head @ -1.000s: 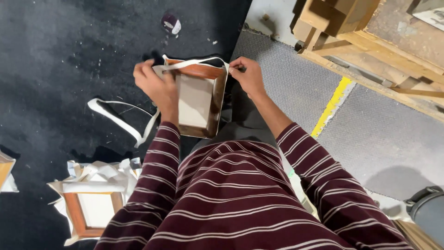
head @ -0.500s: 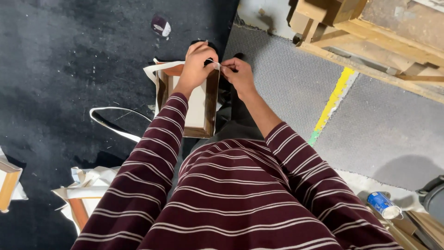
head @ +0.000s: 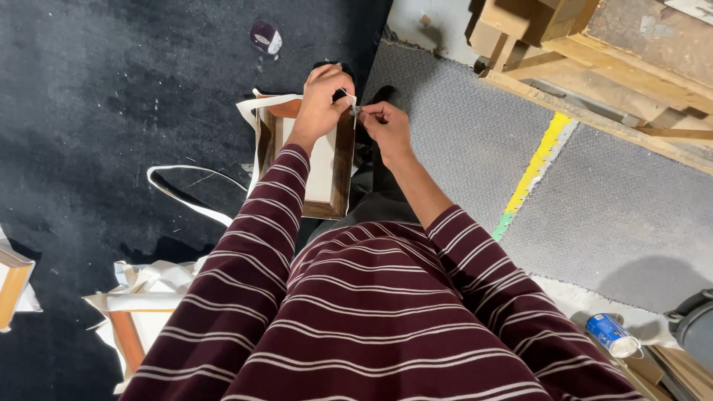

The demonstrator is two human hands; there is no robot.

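- I see my left hand (head: 321, 100) closed over the top right corner of the brown wooden frame (head: 343, 167), fingers curled around the edge and the white paper strip (head: 269, 102) there.
- My right hand (head: 386, 126) sits just beside it, thumb and forefinger pinched together on the end of that strip at the same corner; the other fingers are folded in.
- The frame stands tilted in front of my lap over the dark carpet (head: 89, 111); it holds a pale panel (head: 323, 167) inside its brown border.
- A loose white band (head: 186, 197) loops on the carpet to the left, near the frame.
- Lower left, a second frame (head: 126, 334) lies half wrapped in crumpled white paper (head: 156, 278).
- A blue can (head: 610, 334) lies on its side at the lower right; I cannot tell if anything is in it.
- Compared with a second ago, my left hand has crossed from the frame's left corner to its right one, meeting the right hand.
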